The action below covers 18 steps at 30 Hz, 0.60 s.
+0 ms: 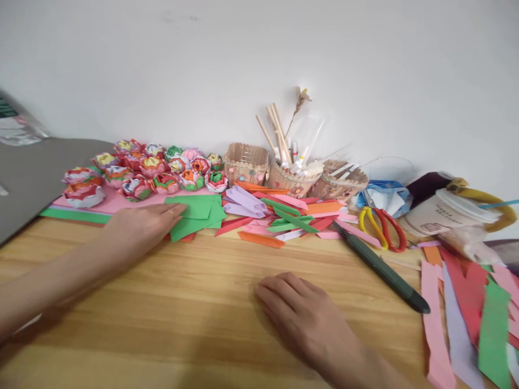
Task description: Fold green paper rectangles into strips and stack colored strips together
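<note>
Left hand point(140, 226) is touching green paper point(198, 215), seemingly light, crease-prone, best held by its near edge; right hand point(302, 312) is resting, both grips unclear.

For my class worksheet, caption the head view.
Left hand on green paper beside paper flowers; right hand on wooden table.

The paper sheets point(203, 213) were plain bright green; the folded strips point(247, 201) mixed lilac, pink, red, orange and green; the paper flowers point(135, 188) were multicoloured, some yellow-centred; the scissors point(384, 228) had yellow and red handles; the tabletop point(182, 302) showed pale brown, streaked grain.
</note>
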### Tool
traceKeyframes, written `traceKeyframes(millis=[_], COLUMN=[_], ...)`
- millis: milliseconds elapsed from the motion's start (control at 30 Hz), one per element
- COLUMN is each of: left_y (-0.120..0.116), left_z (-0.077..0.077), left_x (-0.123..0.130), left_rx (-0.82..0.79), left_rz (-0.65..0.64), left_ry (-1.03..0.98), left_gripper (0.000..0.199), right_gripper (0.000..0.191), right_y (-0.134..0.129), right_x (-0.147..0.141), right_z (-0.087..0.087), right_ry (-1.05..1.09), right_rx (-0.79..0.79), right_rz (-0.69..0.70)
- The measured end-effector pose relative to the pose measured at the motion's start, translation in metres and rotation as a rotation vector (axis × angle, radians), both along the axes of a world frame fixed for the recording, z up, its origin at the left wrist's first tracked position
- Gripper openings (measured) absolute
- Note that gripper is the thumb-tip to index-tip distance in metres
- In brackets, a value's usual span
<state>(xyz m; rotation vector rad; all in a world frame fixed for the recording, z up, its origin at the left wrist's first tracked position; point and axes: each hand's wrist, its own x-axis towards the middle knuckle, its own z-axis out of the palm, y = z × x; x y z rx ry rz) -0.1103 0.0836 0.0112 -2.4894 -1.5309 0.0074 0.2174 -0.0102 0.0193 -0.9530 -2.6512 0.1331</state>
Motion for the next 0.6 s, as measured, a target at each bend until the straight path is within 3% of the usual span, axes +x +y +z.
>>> traceKeyframes(millis=[233, 433, 600], left_y=[0.000, -0.005, 0.001], left_z=[0.004, 0.017, 0.034], left_x=[0.012, 0.015, 0.011], left_rx=[-0.032, -0.085, -0.030], left_rz=[0.081, 0.085, 0.205], left_ry=[-0.021, -0.096, -0.134], left_gripper=[0.064, 0.043, 0.034], right_gripper=[0.030, 0.031, 0.027], right_y=[-0.001, -0.001, -0.001], right_x=[0.001, 0.001, 0.004], right_z=[0.000, 0.002, 0.000], right_ry=[0.009, -0.011, -0.025], right_rx=[-0.008, -0.021, -0.018], right_rz=[0.003, 0.015, 0.030])
